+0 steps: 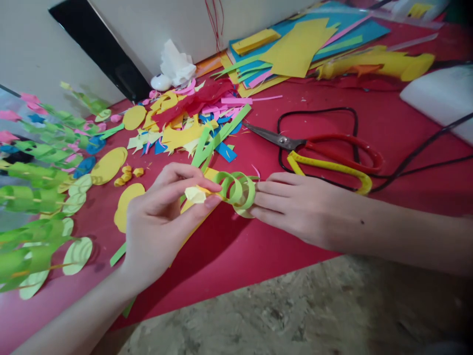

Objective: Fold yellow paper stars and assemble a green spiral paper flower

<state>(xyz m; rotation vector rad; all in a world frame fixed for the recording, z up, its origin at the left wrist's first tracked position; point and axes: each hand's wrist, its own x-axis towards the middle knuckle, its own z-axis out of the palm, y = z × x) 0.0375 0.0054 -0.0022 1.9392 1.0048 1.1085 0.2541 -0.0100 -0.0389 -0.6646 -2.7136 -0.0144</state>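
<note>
My left hand (162,212) pinches a thin stick just behind a pale yellow folded paper star (195,194) at its tip. A light green paper strip curls in a loose spiral (232,187) between my two hands. My right hand (295,207) has its fingers closed at the spiral's other end, beside a pale green paper disc (244,211); the fingertips are partly hidden. Beyond my right hand lie scissors (284,142) with one red and one yellow handle. Loose green paper strips (225,133) lie past my left hand.
Finished spiral pieces on discs (40,197) crowd the left side. Colored paper scraps (185,123) are heaped at the back. Yellow ovals (129,204) and small yellow stars (125,175) lie at left. A yellow glue gun (377,64) and black cord (410,153) occupy the right.
</note>
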